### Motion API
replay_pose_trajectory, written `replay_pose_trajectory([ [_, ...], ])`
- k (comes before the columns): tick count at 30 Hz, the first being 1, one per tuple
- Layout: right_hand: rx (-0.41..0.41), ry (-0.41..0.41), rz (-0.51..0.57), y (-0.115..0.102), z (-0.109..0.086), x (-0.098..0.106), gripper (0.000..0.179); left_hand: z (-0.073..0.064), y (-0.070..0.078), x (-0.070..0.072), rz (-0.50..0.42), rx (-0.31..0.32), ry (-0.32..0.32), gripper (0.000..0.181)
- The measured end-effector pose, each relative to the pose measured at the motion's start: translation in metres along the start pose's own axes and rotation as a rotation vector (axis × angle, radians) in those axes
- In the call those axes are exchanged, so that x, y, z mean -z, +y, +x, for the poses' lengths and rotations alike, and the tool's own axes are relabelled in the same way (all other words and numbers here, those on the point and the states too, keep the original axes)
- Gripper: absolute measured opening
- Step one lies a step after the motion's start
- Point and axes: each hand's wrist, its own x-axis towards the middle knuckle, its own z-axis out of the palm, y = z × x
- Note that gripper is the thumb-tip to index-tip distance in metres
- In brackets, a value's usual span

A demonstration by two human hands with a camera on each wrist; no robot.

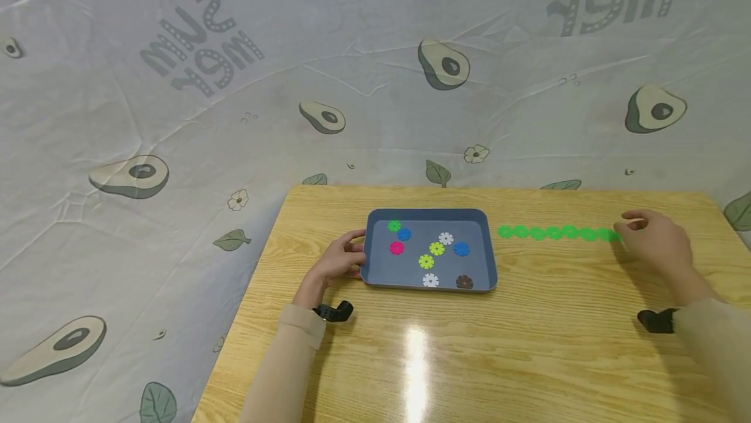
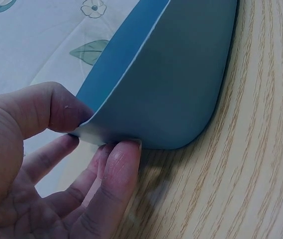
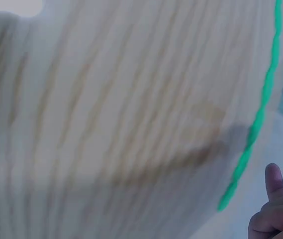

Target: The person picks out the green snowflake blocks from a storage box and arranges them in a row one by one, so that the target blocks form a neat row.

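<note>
My left hand (image 1: 341, 259) grips the left side of a shallow blue-grey tray (image 1: 488, 260). In the left wrist view, the thumb of that hand (image 2: 47, 164) lies at the rim of the tray (image 2: 166, 89), with fingers against its outer wall. To the tray's right, a chain of green notched plastic discs (image 1: 554, 233) lies in a row on the table. Over the chain's right end is my right hand (image 1: 660, 244), fingers loosely bent. From the right wrist, the hand (image 3: 278, 214) appears apart from the green chain (image 3: 253, 132), with nothing visible in its fingers.
Inside the tray lie several loose notched discs, among them a pink disc (image 1: 397, 248), a brown disc (image 1: 464, 281) and a white disc (image 1: 431, 280). Behind the wooden table (image 1: 528, 358) hangs an avocado-print cloth (image 1: 375, 136).
</note>
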Motion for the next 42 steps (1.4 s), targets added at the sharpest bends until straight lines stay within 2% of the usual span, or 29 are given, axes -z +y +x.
replay_pose_trajectory([
  [7,0.083,-0.037,-0.03,-0.038,0.008,-0.012,0.055,0.001,-0.002,0.0,0.005,0.004,0.004,0.07],
  [16,0.188,-0.084,-0.015,-0.104,0.014,-0.035,0.056,0.001,-0.001,0.0,-0.003,0.002,0.0,0.07],
  [33,0.354,-0.181,-0.017,-0.239,0.018,-0.098,0.038,-0.001,-0.001,0.001,0.01,-0.009,-0.003,0.072],
  [37,0.396,-0.207,-0.042,-0.262,0.019,-0.109,0.036,0.0,-0.001,0.002,0.01,-0.012,-0.008,0.072],
  [42,0.427,-0.222,-0.066,-0.28,0.023,-0.121,0.035,0.0,-0.001,0.002,0.012,-0.014,-0.006,0.071],
])
